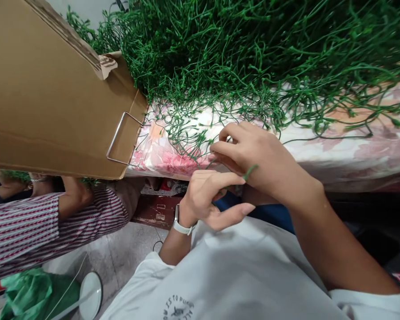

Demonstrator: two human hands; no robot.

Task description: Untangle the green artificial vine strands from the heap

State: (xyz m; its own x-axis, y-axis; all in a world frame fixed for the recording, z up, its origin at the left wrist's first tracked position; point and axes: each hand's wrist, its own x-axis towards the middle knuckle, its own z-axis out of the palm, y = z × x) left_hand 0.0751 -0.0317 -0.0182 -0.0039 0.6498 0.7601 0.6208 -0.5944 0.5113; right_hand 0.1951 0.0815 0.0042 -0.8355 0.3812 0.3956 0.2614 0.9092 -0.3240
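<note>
While a green stem (251, 171) showed beside left hand (205, 195),
right hand (255, 149) curled at one o'clock; couldn't tell either grip.

The stems (240, 49) are deep green with brighter tips (396, 123), the floral cloth (173, 162) white patterned in pink and peach, the cardboard box (53, 106) plain brown, the wearer's shirt (250, 266) white with dark lettering (179, 298), the watch strap (182, 228) white too, the co-worker's garment (23, 226) striped red and whitish, and the sack (36, 291) green.
</note>
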